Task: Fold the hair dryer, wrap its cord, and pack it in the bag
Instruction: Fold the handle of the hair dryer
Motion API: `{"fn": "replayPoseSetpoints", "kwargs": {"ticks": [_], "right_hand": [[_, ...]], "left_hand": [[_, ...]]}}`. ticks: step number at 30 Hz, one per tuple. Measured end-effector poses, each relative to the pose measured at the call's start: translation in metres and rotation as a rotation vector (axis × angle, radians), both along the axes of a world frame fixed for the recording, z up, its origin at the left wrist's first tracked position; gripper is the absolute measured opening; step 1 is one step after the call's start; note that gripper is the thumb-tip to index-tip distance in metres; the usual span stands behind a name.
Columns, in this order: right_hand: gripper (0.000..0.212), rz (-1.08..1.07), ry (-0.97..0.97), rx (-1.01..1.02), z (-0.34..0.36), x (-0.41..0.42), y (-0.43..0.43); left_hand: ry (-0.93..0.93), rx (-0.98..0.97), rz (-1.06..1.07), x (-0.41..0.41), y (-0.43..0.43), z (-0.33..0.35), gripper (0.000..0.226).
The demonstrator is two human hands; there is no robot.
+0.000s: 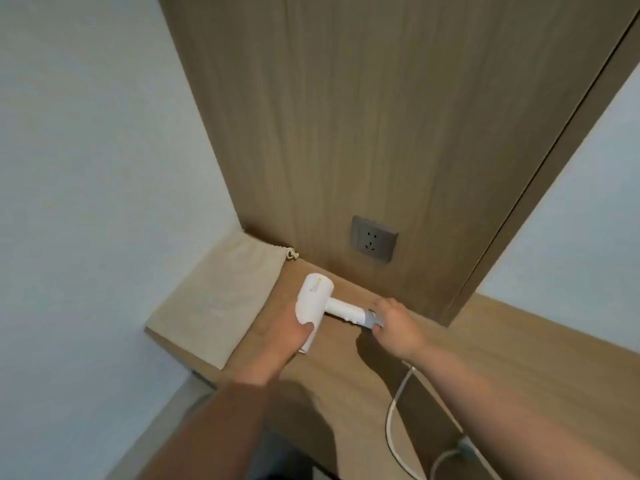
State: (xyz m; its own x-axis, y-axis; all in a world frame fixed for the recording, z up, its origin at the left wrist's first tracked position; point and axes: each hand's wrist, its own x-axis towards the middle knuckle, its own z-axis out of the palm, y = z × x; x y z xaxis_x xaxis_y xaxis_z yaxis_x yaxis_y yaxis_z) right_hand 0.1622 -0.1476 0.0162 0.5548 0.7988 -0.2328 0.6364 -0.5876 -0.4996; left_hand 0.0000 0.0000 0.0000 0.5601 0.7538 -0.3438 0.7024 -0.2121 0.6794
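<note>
Folding is not done: the white plastic hair dryer (315, 296) is held over the wooden counter (519, 375), barrel clasped by the left hand (287, 337), handle by the right hand (398, 323); white cord (393, 410) lies unwrapped, beige drawstring bag (218, 299) flat nearby.

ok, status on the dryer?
Both busy: left hand grips hair dryer body, right hand grips handle end. Not yet folded, cord loose. Drawstring bag flat at left, nothing between.

1 ea: hair dryer (313, 299), cord (393, 410), bag (214, 299), wall socket (374, 239); 2 hands – left hand (291, 337), right hand (398, 323).
</note>
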Motion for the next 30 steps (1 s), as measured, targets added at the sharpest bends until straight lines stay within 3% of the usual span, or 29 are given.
{"fn": "replayPoseSetpoints", "kwargs": {"ticks": [7, 11, 22, 24, 27, 30], "right_hand": [[0.047, -0.107, 0.072, -0.132, -0.022, 0.000, 0.026], [0.049, -0.147, 0.041, -0.181, -0.023, 0.002, 0.022], [0.030, -0.089, -0.098, -0.214, 0.036, 0.023, -0.030], [0.027, -0.087, -0.149, -0.195, 0.050, 0.024, -0.044], [0.020, -0.045, -0.223, -0.152, 0.071, 0.025, -0.063], [0.015, -0.015, -0.065, -0.079, 0.091, 0.026, -0.081]], "left_hand": [[0.094, -0.170, -0.111, 0.026, 0.045, -0.031, 0.096], [0.058, -0.230, -0.108, 0.035, 0.052, -0.022, 0.088], [-0.125, -0.248, -0.401, 0.053, 0.009, 0.044, 0.077], [-0.151, -0.361, -0.393, 0.050, 0.000, 0.060, 0.073], [-0.195, -0.710, -0.338, 0.042, -0.012, 0.084, 0.071], [-0.277, -0.731, -0.345, 0.040, -0.025, 0.102, 0.064]]}}
